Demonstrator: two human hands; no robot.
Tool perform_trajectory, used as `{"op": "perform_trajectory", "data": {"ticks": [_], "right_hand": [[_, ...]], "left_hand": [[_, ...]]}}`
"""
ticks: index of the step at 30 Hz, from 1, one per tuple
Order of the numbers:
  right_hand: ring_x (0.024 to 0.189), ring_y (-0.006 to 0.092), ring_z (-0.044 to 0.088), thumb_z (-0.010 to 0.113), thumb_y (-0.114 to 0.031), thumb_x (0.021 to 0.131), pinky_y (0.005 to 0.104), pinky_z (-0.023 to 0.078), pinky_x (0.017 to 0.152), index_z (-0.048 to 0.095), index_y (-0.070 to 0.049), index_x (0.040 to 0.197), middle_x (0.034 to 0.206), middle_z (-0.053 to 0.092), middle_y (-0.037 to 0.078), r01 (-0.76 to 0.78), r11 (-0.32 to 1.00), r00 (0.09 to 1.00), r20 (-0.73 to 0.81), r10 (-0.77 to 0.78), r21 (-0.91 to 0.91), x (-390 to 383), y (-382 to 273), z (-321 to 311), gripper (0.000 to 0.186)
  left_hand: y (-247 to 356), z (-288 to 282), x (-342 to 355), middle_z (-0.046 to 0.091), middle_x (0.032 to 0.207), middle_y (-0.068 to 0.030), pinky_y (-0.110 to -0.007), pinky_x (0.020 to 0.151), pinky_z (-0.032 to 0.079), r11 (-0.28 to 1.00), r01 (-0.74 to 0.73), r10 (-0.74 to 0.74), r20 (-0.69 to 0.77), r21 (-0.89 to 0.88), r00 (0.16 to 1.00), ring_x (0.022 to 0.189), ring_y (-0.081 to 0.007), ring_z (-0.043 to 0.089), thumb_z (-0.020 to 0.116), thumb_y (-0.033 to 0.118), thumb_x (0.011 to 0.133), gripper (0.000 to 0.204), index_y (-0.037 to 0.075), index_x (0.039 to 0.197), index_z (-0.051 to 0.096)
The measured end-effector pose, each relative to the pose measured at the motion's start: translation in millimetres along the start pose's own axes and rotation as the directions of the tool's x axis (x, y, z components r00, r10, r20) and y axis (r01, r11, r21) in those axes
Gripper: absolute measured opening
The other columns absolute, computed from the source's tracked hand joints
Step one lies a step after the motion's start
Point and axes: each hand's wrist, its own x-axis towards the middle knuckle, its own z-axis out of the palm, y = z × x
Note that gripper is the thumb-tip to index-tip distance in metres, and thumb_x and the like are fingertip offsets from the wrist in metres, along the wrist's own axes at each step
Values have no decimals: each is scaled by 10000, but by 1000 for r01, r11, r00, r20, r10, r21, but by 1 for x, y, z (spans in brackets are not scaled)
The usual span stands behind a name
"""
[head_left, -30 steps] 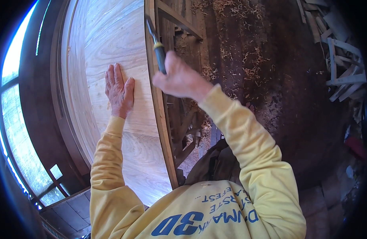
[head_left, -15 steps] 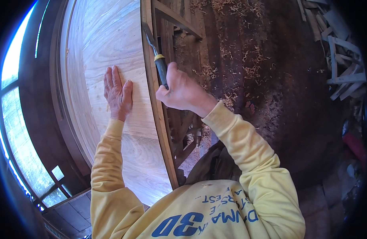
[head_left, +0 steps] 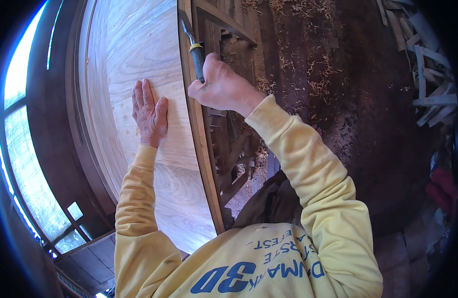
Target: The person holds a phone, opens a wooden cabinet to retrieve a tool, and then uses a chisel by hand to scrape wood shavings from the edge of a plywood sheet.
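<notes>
My left hand lies flat on a pale plywood-like panel, with its fingers stretched toward the far end. My right hand is closed round the dark handle of a chisel that has a yellow collar. The metal blade points away from me and lies along the panel's right edge, by a narrow wooden strip. Whether the blade tip cuts into the wood cannot be told. My fingers hide part of the handle's near end.
Right of the panel, wooden supports stand below it. Curled wood shavings litter the dark brown floor. A heap of scrap wood pieces lies at the far right. Bright windows line the left side.
My right hand and the chisel have moved farther away along the panel's right edge. My left hand stays spread at the same spot on the panel.
</notes>
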Motion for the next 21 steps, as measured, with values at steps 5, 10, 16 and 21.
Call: {"op": "perform_trajectory", "data": {"ticks": [5,10,16,21], "right_hand": [[779,389,718,551,-191,870,429,582,728,423,198,1057,849,654,340,48,995,998,54,-43,-85,-30,22,21,450],[625,269,631,588,-181,855,402,521,570,454,105,960,758,616,174,-24,1000,1000,-6,24,7,25,11,-4,332],[800,320,713,572,-219,887,413,580,716,449,141,1053,866,662,277,69,989,998,-14,-68,129,20,4,-2,416],[814,398,683,563,-262,887,459,556,776,430,89,1080,903,643,283,-90,995,989,124,84,45,-21,17,36,423]], "left_hand": [[-3,-6,-5,208,1655,-233,-498,1229,107,1000,18,-18,-4,13,1000,1538,-411,151,447,448,1000,749,52,1605,251],[3,0,-1,203,1658,-229,-497,1229,107,1000,4,-4,0,-7,1000,1539,-411,151,446,445,1002,748,47,1604,251],[0,-3,-2,202,1662,-227,-501,1229,112,1000,-3,3,-4,10,1000,1538,-413,157,436,443,1008,740,46,1605,251],[-14,-3,-10,198,1661,-233,-500,1229,112,999,-1,1,-1,47,1000,1536,-418,157,428,447,1008,744,39,1604,249]]}}
